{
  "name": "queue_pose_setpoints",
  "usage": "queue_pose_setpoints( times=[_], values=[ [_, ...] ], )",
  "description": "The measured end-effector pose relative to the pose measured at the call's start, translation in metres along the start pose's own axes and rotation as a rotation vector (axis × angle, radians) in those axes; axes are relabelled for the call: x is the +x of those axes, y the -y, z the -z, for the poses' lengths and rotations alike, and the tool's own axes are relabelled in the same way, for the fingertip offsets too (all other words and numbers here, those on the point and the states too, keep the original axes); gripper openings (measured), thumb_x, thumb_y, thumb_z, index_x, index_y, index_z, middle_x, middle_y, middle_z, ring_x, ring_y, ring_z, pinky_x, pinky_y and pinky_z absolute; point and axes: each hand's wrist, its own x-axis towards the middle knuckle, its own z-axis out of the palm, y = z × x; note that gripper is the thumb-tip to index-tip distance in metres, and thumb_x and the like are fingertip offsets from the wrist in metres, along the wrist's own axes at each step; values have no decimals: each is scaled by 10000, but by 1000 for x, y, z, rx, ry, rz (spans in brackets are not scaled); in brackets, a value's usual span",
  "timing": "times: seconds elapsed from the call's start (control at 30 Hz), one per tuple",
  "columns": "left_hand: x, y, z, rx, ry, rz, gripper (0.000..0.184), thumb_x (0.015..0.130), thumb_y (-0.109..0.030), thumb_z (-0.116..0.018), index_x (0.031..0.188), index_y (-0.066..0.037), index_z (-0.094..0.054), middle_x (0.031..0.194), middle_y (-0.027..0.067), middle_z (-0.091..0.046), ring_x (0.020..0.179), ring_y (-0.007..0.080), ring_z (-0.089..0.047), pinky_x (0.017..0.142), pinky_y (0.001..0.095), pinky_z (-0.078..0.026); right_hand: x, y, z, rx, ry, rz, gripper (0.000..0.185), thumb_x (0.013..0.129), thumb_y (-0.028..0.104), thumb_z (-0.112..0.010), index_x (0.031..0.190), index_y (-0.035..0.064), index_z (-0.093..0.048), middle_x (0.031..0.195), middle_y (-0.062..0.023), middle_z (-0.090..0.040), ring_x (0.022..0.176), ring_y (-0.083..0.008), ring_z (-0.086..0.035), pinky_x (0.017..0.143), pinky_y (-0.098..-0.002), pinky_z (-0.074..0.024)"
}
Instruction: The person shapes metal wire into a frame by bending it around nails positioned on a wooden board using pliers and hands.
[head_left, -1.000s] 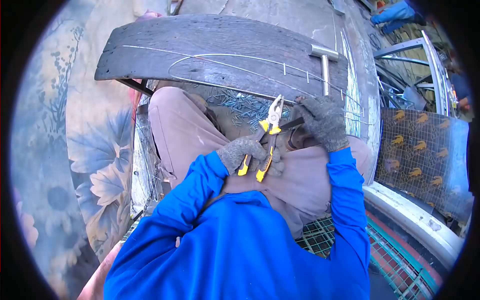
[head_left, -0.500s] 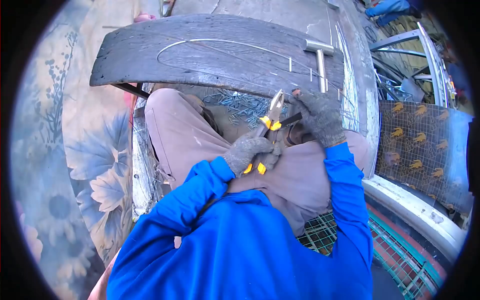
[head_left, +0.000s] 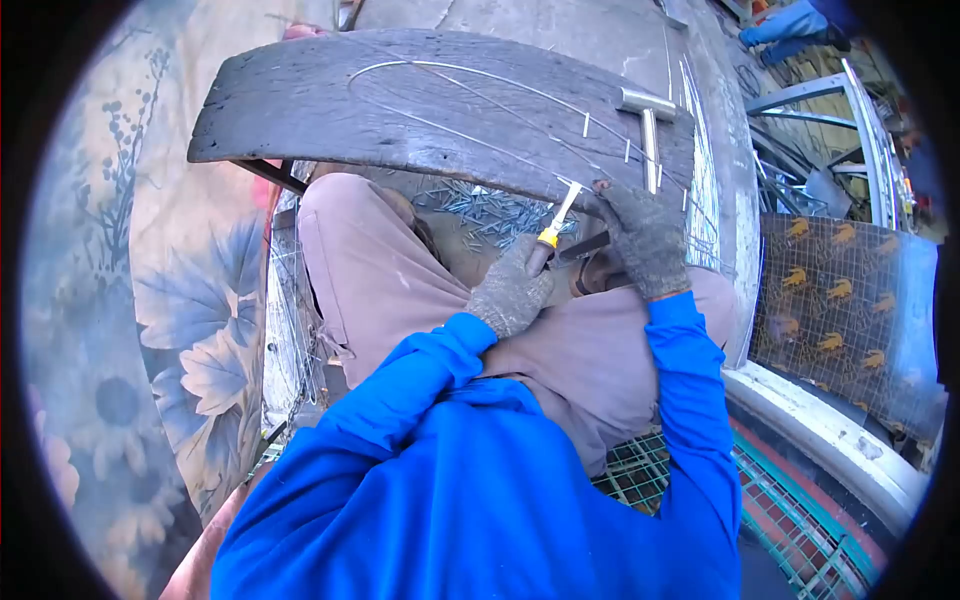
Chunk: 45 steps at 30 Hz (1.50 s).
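My left hand [head_left: 512,292], in a grey work glove, is wrapped round a pair of pliers [head_left: 547,240] with yellow and dark handles. The pliers point up and right, seen nearly edge-on, their tip at the bench's near edge beside a thin metal wire [head_left: 450,128]. That wire lies in a long loop over the dark wooden bench [head_left: 290,110]. My right hand [head_left: 645,240], also gloved, is closed at the bench edge, its fingertips where the lower strand of wire ends. Beneath its fingers a dark flat bar [head_left: 585,246] shows.
A metal hammer [head_left: 649,125] lies on the bench's right part, beside several short rods. Many cut metal pieces [head_left: 480,212] are scattered on the floor under the bench. Long thin wires [head_left: 697,150] run along the right. A metal frame [head_left: 865,140] and another person's leg [head_left: 790,30] are farther right.
My left hand has moved up and right and turned the pliers, bringing their tip to the wire by my right fingertips. My right hand has barely moved.
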Motion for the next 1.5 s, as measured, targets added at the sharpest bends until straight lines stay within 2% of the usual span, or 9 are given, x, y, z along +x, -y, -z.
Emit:
queue_pose_setpoints(
  times=[0.23,0.3,0.4,0.63,0.97,1.17,1.27,1.43,1.5],
  values=[
    [3,9,19,-1028,412,380,432,831,-85,-649,1236,-39,-505,861,70,-574,723,128,-617,611,322,-499,6,-2,6,55,73,30,298,878,208,-650,1165,143,-695,1059,-127,-703,962,-335,-670,847,-463,-502],
    [1,-6,30,-1087,439,409,487,828,-82,-632,1291,-30,-490,890,105,-599,735,200,-635,630,326,-516,10,1,9,93,71,-1,287,886,221,-651,1155,135,-702,1069,-131,-705,975,-334,-670,857,-456,-505],
    [1,-6,34,-1953,822,349,497,871,-106,-554,1354,-31,-465,1039,215,-647,776,376,-667,716,459,-565,11,0,8,175,33,-31,275,903,247,-652,1137,115,-710,1068,-138,-707,989,-333,-669,866,-446,-510],
    [-8,-9,25,-1654,804,438,753,858,-87,-540,1552,-29,-254,1462,291,-447,1276,465,-518,1063,600,-424,14,10,18,180,71,-184,312,923,301,-646,1120,65,-703,1085,-157,-697,1002,-339,-662,864,-436,-513],
    [-2,-13,18,-1568,741,558,791,795,10,-645,1504,-101,-313,1475,201,-463,1228,388,-584,1058,553,-465,18,10,22,-136,19,27,480,843,303,-718,1254,69,-641,1119,-153,-683,1020,-345,-652,894,-426,-511],
    [-2,-10,16,-1537,747,520,688,857,-41,-594,1486,-77,-319,1439,232,-487,1203,412,-597,1050,548,-474,14,2,27,613,-165,-283,371,962,166,-583,1310,37,-594,1264,-157,-642,1153,-250,-625,1042,-368,-447],
    [0,-11,13,-1462,723,542,679,852,-35,-594,1474,-57,-324,1425,239,-498,1192,414,-603,1032,549,-488,17,-20,32,1580,-317,-355,465,1007,202,-552,1396,-40,-474,1336,-167,-580,1278,-262,-540,1126,-355,-379],
    [1,-6,8,-1494,698,560,779,810,4,-567,1531,-106,-292,1491,217,-448,1223,446,-571,999,594,-486,13,-25,49,1643,-472,-414,483,1004,237,-559,1392,-37,-470,1281,-145,-600,1204,-228,-570,1088,-368,-422],
    [3,-5,10,-1547,750,600,788,798,18,-578,1525,-107,-300,1497,214,-440,1221,442,-574,987,593,-495,9,-31,51,1202,-495,-490,454,1000,249,-564,1362,-19,-510,1220,-142,-635,1116,-230,-620,1010,-384,-489]
  ],
)
